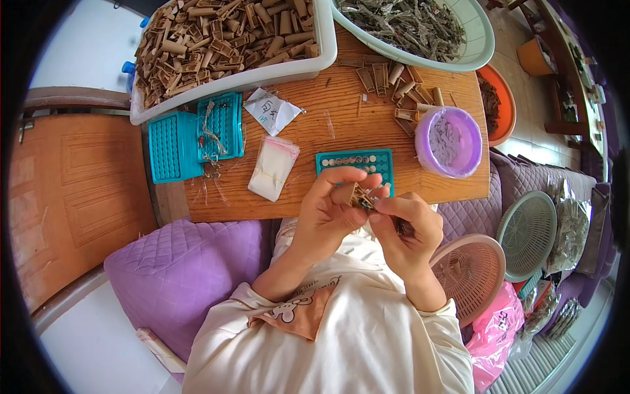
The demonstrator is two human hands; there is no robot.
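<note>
In front of my chest, over the table's near edge, my left hand [325,213] grips a small brown plastic casing [355,195] between thumb and fingers. My right hand [412,226] meets it from the right, its thumb and forefinger pinched at the small electronic-looking parts [366,203] in the casing's open side. A darker bit [403,227] shows inside the curled right fingers; its kind cannot be made out. Just beyond both hands lies a teal tray [387,157] with rows of round silver discs [348,160], partly covered by my fingers.
Loose brown casings [380,79] lie near a purple tub [425,148] of grey pieces. A white bin [328,52] of casings and a pale green basket [482,56] stand behind. Left are teal trays [172,148], a paper packet [272,110] and clear bags [272,167].
</note>
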